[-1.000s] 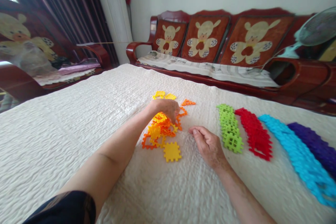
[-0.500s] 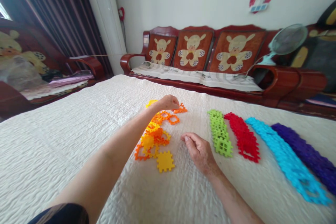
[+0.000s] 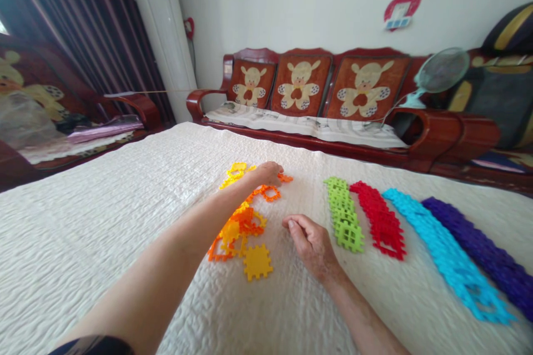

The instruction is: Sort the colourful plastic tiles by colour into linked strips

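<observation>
My left hand [image 3: 270, 173] reaches far forward over the sheet, fingers bent down on an orange interlocking plastic piece [image 3: 286, 178]; the hand covers part of it. Just nearer is an orange square frame piece [image 3: 271, 193]. Under and beside my left forearm lie mixed yellow and orange pieces, among them a yellow frame piece [image 3: 239, 167] and an orange piece [image 3: 245, 221]. A solid yellow square piece [image 3: 257, 262] sits closest to me. My right hand [image 3: 310, 241] rests closed on the sheet, thumb against curled fingers, with nothing showing in it.
To the right, overlapping pieces lie in rows by colour: green [image 3: 345, 213], red [image 3: 381, 222], light blue [image 3: 447, 252] and purple [image 3: 478, 249]. A white quilted sheet [image 3: 125, 222] spreads beneath. Behind stand a wooden sofa [image 3: 441, 138] and a small fan [image 3: 443, 69].
My left hand has lowered a little over the orange piece, which now looks flatter and more covered. My right hand stays in place. The whole view has shifted slightly.
</observation>
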Tool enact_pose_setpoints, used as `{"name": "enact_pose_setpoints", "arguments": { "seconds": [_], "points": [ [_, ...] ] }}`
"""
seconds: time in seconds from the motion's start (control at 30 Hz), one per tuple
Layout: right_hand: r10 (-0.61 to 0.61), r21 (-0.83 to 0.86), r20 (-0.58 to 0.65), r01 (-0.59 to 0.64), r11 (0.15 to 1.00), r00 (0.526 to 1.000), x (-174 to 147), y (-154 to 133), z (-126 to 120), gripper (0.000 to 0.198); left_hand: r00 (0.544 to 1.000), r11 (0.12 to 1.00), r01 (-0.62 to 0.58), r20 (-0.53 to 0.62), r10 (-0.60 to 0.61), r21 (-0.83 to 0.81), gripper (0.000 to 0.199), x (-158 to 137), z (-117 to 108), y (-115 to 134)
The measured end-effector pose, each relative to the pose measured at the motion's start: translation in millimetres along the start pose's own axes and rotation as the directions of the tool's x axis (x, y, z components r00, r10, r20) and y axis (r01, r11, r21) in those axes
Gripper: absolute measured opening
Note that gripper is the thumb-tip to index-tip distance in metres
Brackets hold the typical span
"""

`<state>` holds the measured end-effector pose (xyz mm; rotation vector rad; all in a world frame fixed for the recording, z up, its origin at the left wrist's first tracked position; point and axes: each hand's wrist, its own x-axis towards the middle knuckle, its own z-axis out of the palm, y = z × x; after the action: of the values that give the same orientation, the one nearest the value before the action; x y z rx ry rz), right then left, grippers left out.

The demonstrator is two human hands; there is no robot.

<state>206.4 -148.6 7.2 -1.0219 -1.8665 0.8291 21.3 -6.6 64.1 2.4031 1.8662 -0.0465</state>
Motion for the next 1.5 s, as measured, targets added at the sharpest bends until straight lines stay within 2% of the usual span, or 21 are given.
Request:
{"name": "enact_pose_setpoints", "arguments": {
  "seconds": [0.13, 0.23, 0.37, 0.5, 0.67, 0.73, 0.83, 0.9, 0.93, 1.0, 1.03, 1.1, 1.17, 1.3, 1.37, 1.5],
  "points": [
    [0.039, 0.075, -0.033, -0.036, 0.997, 0.999, 0, -3, -1, 0.029, 0.999, 0.998, -0.051, -0.001, 0.051, 0.049, 0.038, 8, 1, 9],
    [0.066, 0.106, -0.039, -0.062, 0.993, 0.997, -2, -9, -3, 0.029, 0.994, 0.992, -0.109, -0.007, 0.11, 0.055, 0.033, 17, 1, 13],
    [0.083, 0.118, -0.061, -0.076, 0.99, 0.995, -2, -13, -4, 0.029, 0.988, 0.989, -0.139, -0.067, 0.142, 0.041, 0.039, 30, 5, 21],
    [0.081, 0.124, -0.065, -0.073, 0.99, 0.995, -1, -12, -4, 0.028, 0.987, 0.99, -0.14, -0.08, 0.14, 0.014, 0.047, 38, 9, 37],
    [0.09, 0.115, -0.054, -0.084, 0.99, 0.994, -2, -9, -4, 0.029, 0.984, 0.98, -0.167, -0.082, 0.159, -0.107, 0.059, 32, 2, 44],
    [0.095, 0.124, -0.052, -0.088, 0.988, 0.994, -2, -9, -4, 0.029, 0.979, 0.967, -0.189, -0.115, 0.171, -0.172, 0.062, 21, -4, 31],
    [0.094, 0.137, -0.052, -0.086, 0.987, 0.994, -2, -8, -4, 0.029, 0.96, 0.945, -0.193, -0.251, 0.126, -0.264, 0.05, -3, -12, -10],
    [0.091, 0.143, -0.05, -0.083, 0.986, 0.995, -2, -7, -4, 0.029, 0.944, 0.939, -0.077, -0.327, -0.039, -0.335, 0.042, -21, -12, -46],
    [0.091, 0.147, -0.046, -0.084, 0.986, 0.995, -2, -6, -3, 0.029, 0.925, 0.927, 0.03, -0.341, -0.167, -0.373, 0.038, -30, -10, -64],
    [0.094, 0.149, -0.036, -0.087, 0.985, 0.995, -1, -5, -3, 0.03, 0.837, 0.858, 0.253, -0.343, -0.425, -0.446, 0.037, -44, -1, -95],
    [0.095, 0.146, -0.028, -0.09, 0.985, 0.995, -1, -5, -3, 0.031, 0.789, 0.815, 0.329, -0.335, -0.514, -0.476, 0.037, -49, 6, -106],
    [0.092, 0.136, -0.021, -0.089, 0.987, 0.995, -1, -4, -3, 0.033, 0.73, 0.755, 0.406, -0.314, -0.607, -0.515, 0.038, -56, 20, -120],
    [0.093, 0.128, -0.019, -0.089, 0.988, 0.996, -1, -3, -4, 0.032, 0.72, 0.736, 0.43, -0.294, -0.629, -0.523, 0.038, -58, 34, -124],
    [0.088, 0.096, -0.012, -0.087, 0.992, 0.996, -4, -7, -5, 0.03, 0.761, 0.8, 0.357, -0.347, -0.549, -0.483, 0.04, -53, 53, -122],
    [0.077, 0.046, -0.007, -0.076, 0.996, 0.997, -6, -10, -6, 0.028, 0.769, 0.814, 0.313, -0.372, -0.52, -0.49, 0.041, -50, 57, -123],
    [0.032, -0.067, -0.014, -0.033, 0.997, 0.999, -5, -15, -5, 0.027, 0.773, 0.777, 0.292, -0.34, -0.535, -0.558, 0.04, -51, 59, -125]
  ]
}}
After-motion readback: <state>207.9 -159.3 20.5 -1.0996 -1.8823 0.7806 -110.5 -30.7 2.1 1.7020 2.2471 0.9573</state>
